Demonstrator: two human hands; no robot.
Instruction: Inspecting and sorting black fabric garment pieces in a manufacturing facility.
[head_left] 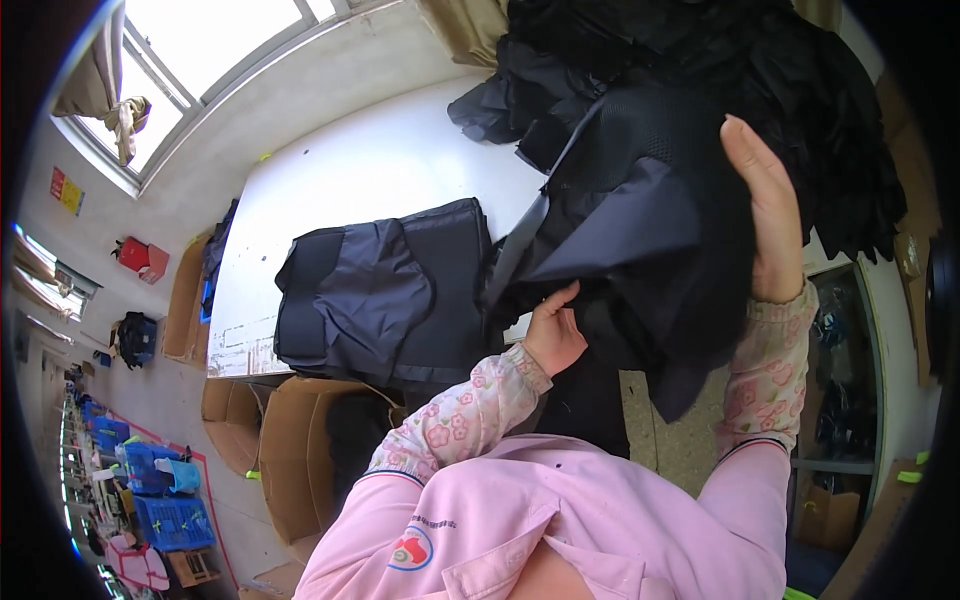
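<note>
Black garment piece (pixel 640 230) hangs between both hands, above the folded stack (pixel 385 290); right hand (pixel 770 220) grips its upper edge; left hand (pixel 553 335) pinches its lower edge.

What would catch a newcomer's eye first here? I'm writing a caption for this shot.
The dark garment piece lifted at centre right, gripped by the left hand from below and the right hand at its side. Left of it, a stack of dark folded pieces lies on the white table.

Left hand (pixel 553 335) pinching; right hand (pixel 768 222) raised, gripping.
</note>
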